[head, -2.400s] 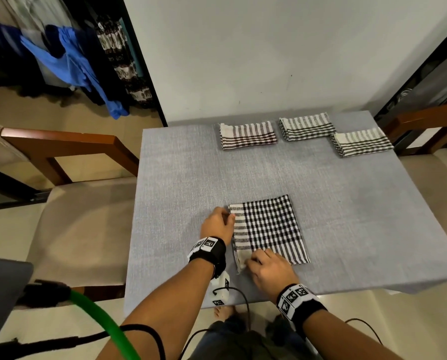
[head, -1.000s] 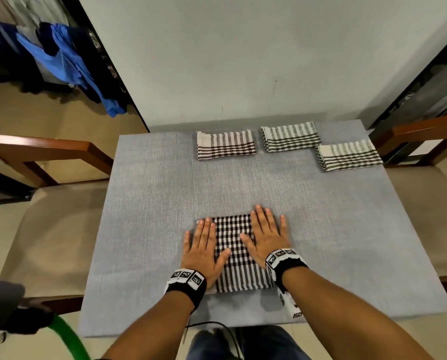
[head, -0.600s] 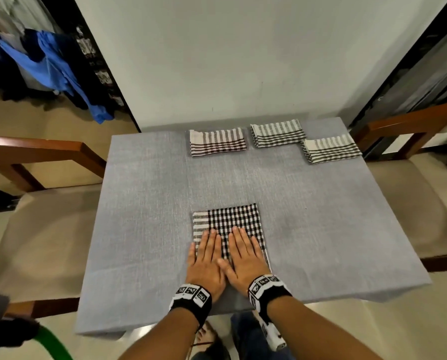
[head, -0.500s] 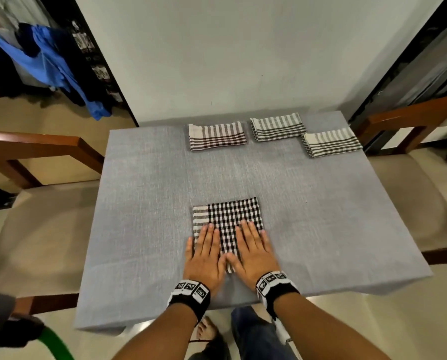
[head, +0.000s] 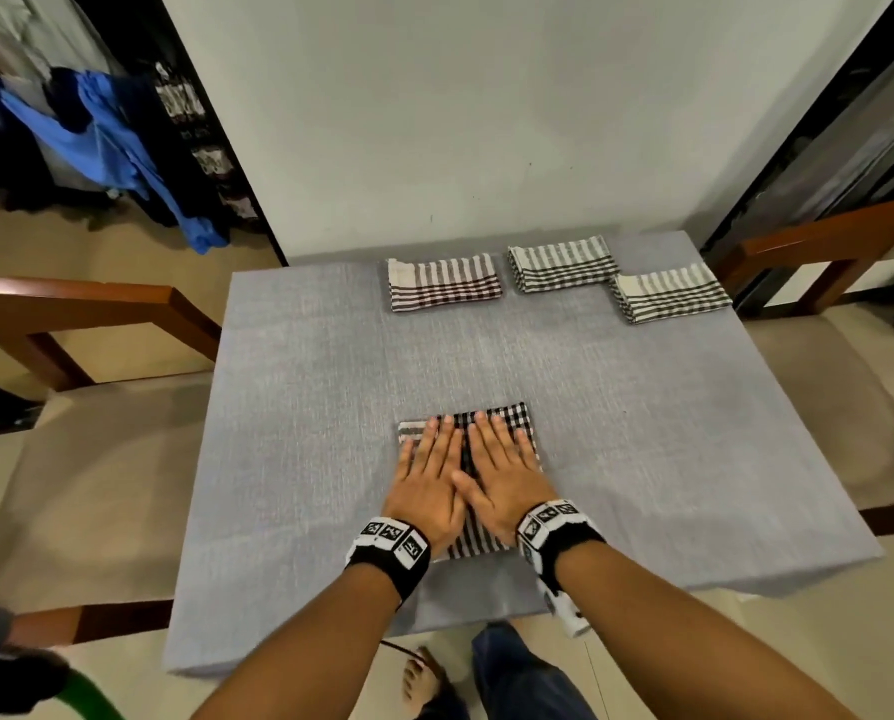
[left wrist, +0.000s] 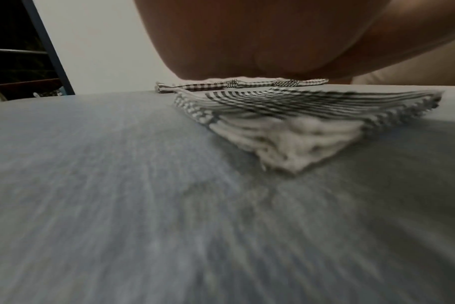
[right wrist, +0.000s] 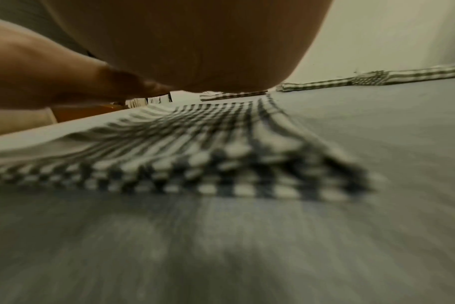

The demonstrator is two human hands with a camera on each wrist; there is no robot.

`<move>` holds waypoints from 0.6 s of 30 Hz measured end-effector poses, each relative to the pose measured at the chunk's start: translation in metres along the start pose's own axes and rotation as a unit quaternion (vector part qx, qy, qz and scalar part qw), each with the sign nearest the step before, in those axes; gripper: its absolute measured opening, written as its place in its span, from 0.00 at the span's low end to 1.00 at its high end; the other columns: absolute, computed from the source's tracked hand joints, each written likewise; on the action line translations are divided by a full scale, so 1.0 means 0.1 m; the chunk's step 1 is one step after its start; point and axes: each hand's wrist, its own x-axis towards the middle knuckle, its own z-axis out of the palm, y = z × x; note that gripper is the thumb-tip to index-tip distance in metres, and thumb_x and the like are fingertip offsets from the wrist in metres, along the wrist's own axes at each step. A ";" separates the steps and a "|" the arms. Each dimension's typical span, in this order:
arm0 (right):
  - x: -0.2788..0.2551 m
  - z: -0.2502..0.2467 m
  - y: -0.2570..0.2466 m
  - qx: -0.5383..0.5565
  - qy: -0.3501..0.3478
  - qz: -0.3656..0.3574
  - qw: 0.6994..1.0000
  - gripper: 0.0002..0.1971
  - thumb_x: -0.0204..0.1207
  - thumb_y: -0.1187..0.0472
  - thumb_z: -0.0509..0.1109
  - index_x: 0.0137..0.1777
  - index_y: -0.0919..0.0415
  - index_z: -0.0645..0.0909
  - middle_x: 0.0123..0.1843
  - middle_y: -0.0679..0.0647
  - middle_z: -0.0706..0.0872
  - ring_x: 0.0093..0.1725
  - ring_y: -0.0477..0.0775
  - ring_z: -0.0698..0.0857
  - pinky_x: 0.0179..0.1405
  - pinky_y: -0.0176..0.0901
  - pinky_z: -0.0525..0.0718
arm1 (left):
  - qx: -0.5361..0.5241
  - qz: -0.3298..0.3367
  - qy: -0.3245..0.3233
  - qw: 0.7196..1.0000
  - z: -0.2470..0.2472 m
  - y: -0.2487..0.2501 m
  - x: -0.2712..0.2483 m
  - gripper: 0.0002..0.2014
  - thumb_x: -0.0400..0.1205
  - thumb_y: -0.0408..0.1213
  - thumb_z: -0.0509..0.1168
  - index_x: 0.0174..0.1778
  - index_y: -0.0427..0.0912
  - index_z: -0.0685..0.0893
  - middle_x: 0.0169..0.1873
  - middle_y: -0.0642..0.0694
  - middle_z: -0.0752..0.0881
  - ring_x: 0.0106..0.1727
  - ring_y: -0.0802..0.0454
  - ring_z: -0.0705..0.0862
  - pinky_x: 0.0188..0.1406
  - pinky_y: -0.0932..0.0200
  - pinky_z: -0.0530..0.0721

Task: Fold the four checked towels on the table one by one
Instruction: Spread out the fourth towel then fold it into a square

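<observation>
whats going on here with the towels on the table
A person is folding checked towels on a grey table. Both the left hand and the right hand lie flat, fingers straight, pressing on a folded black checked towel near the front edge. Three other folded towels sit along the far edge: a brown one and two greenish ones. So this looks like the last of the four.

black-and-white checked towel, grey table (woven look), brown-striped towel
</observation>
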 end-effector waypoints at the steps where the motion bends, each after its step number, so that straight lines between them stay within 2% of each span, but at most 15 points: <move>1: 0.11 0.01 -0.07 0.009 -0.007 0.008 1.000 0.44 0.74 0.29 0.24 0.86 0.56 0.34 0.86 0.51 0.30 0.83 0.49 0.27 0.82 0.53 0.27 | -0.002 -0.010 -0.012 1.000 0.02 -0.02 0.07 0.34 0.84 0.52 0.34 0.85 0.42 0.36 0.85 0.44 0.37 0.84 0.48 0.31 0.83 0.44 0.34; 2: 0.22 0.03 -0.09 0.013 -0.018 0.022 1.000 0.44 0.75 0.29 0.24 0.86 0.55 0.34 0.86 0.50 0.30 0.83 0.49 0.28 0.82 0.53 0.28 | -0.003 -0.028 -0.014 1.000 0.05 -0.07 0.13 0.34 0.84 0.52 0.35 0.85 0.42 0.39 0.86 0.44 0.39 0.85 0.47 0.34 0.83 0.44 0.35; 4: 0.31 0.06 0.00 -0.007 -0.034 0.040 0.999 0.42 0.77 0.29 0.28 0.86 0.54 0.33 0.86 0.49 0.29 0.84 0.48 0.28 0.83 0.55 0.30 | 0.011 -0.057 -0.004 0.998 0.11 -0.21 0.15 0.34 0.85 0.53 0.40 0.86 0.40 0.51 0.86 0.43 0.50 0.86 0.46 0.44 0.82 0.40 0.44; 5: 0.32 0.07 0.07 -0.029 -0.032 0.040 0.998 0.41 0.78 0.29 0.29 0.86 0.53 0.32 0.86 0.49 0.28 0.84 0.49 0.28 0.83 0.56 0.32 | 0.018 -0.058 0.001 0.998 0.16 -0.28 0.13 0.34 0.86 0.55 0.42 0.86 0.40 0.54 0.86 0.44 0.51 0.86 0.46 0.47 0.81 0.39 0.46; 7: 0.28 0.06 0.24 -0.060 -0.032 0.051 0.996 0.40 0.79 0.29 0.29 0.85 0.52 0.29 0.85 0.49 0.25 0.83 0.51 0.26 0.83 0.61 0.32 | 0.021 -0.054 0.001 0.998 0.20 -0.34 0.09 0.35 0.87 0.58 0.42 0.86 0.42 0.50 0.86 0.46 0.48 0.87 0.48 0.44 0.82 0.38 0.44; 9: 0.23 0.05 0.38 -0.055 -0.036 0.098 0.993 0.40 0.78 0.30 0.27 0.84 0.52 0.26 0.83 0.50 0.21 0.82 0.52 0.23 0.81 0.64 0.30 | 0.014 -0.060 0.017 0.998 0.20 -0.34 0.07 0.35 0.87 0.59 0.41 0.87 0.43 0.47 0.87 0.47 0.45 0.87 0.49 0.42 0.82 0.40 0.39; 13: 0.11 0.05 0.59 -0.073 0.013 0.153 0.985 0.41 0.82 0.31 0.32 0.85 0.57 0.29 0.84 0.53 0.23 0.83 0.54 0.26 0.79 0.62 0.24 | 0.025 -0.085 0.028 0.996 0.16 -0.30 0.06 0.36 0.87 0.58 0.42 0.86 0.38 0.52 0.86 0.43 0.48 0.87 0.45 0.46 0.83 0.40 0.42; 15: 0.02 0.06 0.56 -0.073 0.056 0.128 0.987 0.41 0.83 0.31 0.34 0.86 0.60 0.33 0.86 0.55 0.29 0.85 0.55 0.31 0.80 0.63 0.27 | 0.017 -0.088 0.038 0.995 0.10 -0.23 0.04 0.35 0.87 0.57 0.41 0.86 0.38 0.50 0.86 0.41 0.46 0.87 0.44 0.42 0.83 0.39 0.42; 18: -0.09 0.15 0.28 -0.059 0.066 0.006 0.996 0.38 0.85 0.36 0.33 0.86 0.62 0.41 0.88 0.58 0.39 0.87 0.56 0.38 0.83 0.62 0.39 | 0.004 -0.028 0.035 0.999 0.08 0.03 -0.04 0.34 0.88 0.54 0.42 0.86 0.37 0.50 0.86 0.40 0.45 0.86 0.43 0.41 0.82 0.38 0.45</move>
